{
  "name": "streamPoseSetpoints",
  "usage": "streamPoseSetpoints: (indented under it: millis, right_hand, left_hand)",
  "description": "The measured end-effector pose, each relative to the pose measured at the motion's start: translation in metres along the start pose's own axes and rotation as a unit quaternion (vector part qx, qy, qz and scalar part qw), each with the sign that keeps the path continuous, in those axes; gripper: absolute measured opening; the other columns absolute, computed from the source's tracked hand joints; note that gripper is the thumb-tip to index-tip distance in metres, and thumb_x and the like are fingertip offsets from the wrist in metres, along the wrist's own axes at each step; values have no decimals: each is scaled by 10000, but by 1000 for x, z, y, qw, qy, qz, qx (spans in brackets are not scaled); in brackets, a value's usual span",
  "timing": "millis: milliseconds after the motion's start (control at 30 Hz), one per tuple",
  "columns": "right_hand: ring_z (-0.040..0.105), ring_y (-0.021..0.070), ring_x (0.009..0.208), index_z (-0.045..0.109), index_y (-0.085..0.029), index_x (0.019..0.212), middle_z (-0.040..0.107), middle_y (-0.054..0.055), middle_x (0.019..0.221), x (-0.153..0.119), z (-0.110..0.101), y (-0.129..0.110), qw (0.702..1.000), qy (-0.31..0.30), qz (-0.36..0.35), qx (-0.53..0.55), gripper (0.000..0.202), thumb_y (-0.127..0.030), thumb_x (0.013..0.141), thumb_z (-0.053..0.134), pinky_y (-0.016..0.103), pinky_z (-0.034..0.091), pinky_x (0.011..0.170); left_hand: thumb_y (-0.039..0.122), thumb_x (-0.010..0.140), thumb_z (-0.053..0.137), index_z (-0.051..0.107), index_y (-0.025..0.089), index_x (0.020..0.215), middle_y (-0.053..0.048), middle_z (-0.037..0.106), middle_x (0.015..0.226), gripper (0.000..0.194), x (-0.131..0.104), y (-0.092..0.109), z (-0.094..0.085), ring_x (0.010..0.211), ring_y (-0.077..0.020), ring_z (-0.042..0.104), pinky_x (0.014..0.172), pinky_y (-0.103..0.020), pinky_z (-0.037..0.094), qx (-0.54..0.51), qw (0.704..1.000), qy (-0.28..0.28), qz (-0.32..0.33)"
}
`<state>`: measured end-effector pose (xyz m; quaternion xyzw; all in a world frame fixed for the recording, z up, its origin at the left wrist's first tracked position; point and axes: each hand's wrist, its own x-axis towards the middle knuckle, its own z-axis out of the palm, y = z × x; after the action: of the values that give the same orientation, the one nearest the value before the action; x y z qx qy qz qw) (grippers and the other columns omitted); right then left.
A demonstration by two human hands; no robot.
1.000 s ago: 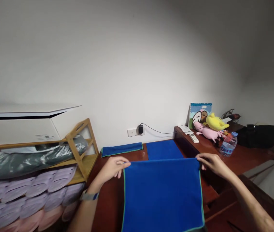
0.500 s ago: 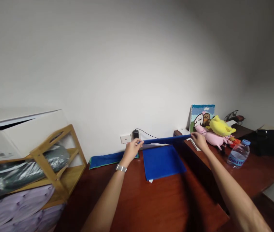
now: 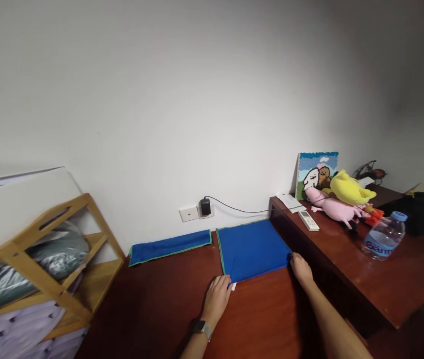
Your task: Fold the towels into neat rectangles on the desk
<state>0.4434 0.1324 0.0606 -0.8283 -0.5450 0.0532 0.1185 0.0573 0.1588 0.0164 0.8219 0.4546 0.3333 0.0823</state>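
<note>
A blue cloth [image 3: 254, 249] with green edging lies folded flat on the reddish-brown table, close to the wall. My left hand [image 3: 217, 298], a watch on its wrist, is at the cloth's near left corner, fingers together on it beside a small white tag [image 3: 233, 286]. At the near right corner, my right hand [image 3: 301, 269] pinches the cloth, its fingertips partly hidden. Further left, a second blue cloth [image 3: 170, 247], folded into a narrow strip with green edging, lies along the wall apart from both hands.
A wooden shelf [image 3: 95, 214] with bagged items stands at the left. On the raised desk at right are a water bottle [image 3: 383, 237], plush toys [image 3: 352, 188], a remote control [image 3: 308, 220] and a picture [image 3: 318, 172]. A black plug adapter [image 3: 205, 206] trails its cord along the wall.
Both hands have come down and nearer with the cloth's raised edge. It now lies folded over the part that was flat on the table. The view has shifted slightly.
</note>
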Motion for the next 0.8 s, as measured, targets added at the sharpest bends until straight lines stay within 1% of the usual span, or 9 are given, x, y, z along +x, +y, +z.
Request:
streamPoseSetpoints:
  millis: [133, 200, 333, 433, 533, 600, 667, 733, 800]
  right_hand:
    - [761, 307, 1085, 754, -164, 1201, 774, 194, 1211, 4, -3, 1, 999, -22, 13, -37, 370, -154, 985, 454, 351, 547, 838]
    - [719, 332, 1178, 749, -140, 1217, 752, 217, 1244, -1, -3, -7, 998, -10, 15, -56, 380, -130, 962, 467, 382, 531, 924]
    - [595, 307, 1385, 710, -190, 1354, 672, 180, 1459, -25, 7, -29, 992, 23, -80, -92, 424, -176, 994, 487, 374, 448, 1112]
    - [613, 264, 1382, 662, -237, 1453, 668, 141, 1497, -42, 14, -41, 989, -14, -102, -104, 477, -181, 1023, 462, 327, 475, 1068]
    - [670, 307, 1296, 691, -183, 1417, 712, 198, 1385, -48, 11, -59, 989, -24, -68, -125, 512, -91, 1004, 402, 385, 509, 1016]
    - [681, 354, 1248, 727, -132, 1338, 714, 241, 1328, -46, 7, -87, 988, -16, -80, -128, 483, -71, 991, 397, 434, 518, 995]
    - [665, 357, 1260, 739, -133, 1300, 699, 240, 1351, -43, 9, -133, 985, -17, -128, -110, 449, -82, 995, 414, 428, 516, 999]
    - [653, 314, 1278, 731, -174, 1323, 696, 196, 1389, -39, 18, -191, 978, -30, -193, -78, 430, -116, 1013, 438, 378, 508, 1018]
    - [647, 264, 1293, 709, -222, 1381, 697, 141, 1429, -32, 32, -254, 968, -48, -243, -52, 433, -161, 1028, 465, 325, 493, 1043]
  left_hand:
    - [248, 1072, 494, 749, 244, 1128, -80, 815, 1128, 262, -4, -5, 5, 1073, -248, 737, 1010, -437, 571, 55, 998, 11, 24]
    - [244, 1066, 508, 759, 252, 1135, -82, 825, 1172, 261, -5, -1, 2, 1105, -251, 745, 1032, -450, 577, 54, 998, 8, 28]
    - [250, 1058, 496, 765, 268, 1229, -75, 808, 1339, 319, -21, -8, -14, 1243, -248, 737, 1091, -451, 587, 50, 998, -9, 37]
    - [263, 1042, 467, 775, 254, 1250, -81, 817, 1332, 372, -55, -52, -50, 1254, -253, 746, 1107, -456, 592, 95, 995, 5, 6]
    - [318, 1017, 465, 810, 246, 1165, -105, 832, 1292, 382, -105, -121, -106, 1237, -287, 757, 1111, -491, 592, 169, 983, 43, -55]
    - [367, 996, 475, 817, 239, 1155, -117, 829, 1297, 399, -138, -162, -143, 1250, -310, 750, 1107, -502, 591, 212, 970, 58, -101]
    - [387, 990, 465, 810, 247, 1205, -101, 815, 1342, 430, -163, -188, -171, 1286, -308, 733, 1113, -496, 583, 232, 962, 57, -132]
    - [389, 1001, 450, 800, 261, 1257, -81, 799, 1385, 452, -176, -196, -184, 1314, -298, 718, 1123, -489, 573, 237, 959, 56, -143]
    - [397, 1021, 454, 794, 264, 1281, -81, 788, 1406, 449, -180, -192, -186, 1325, -294, 710, 1125, -481, 565, 239, 959, 64, -142]
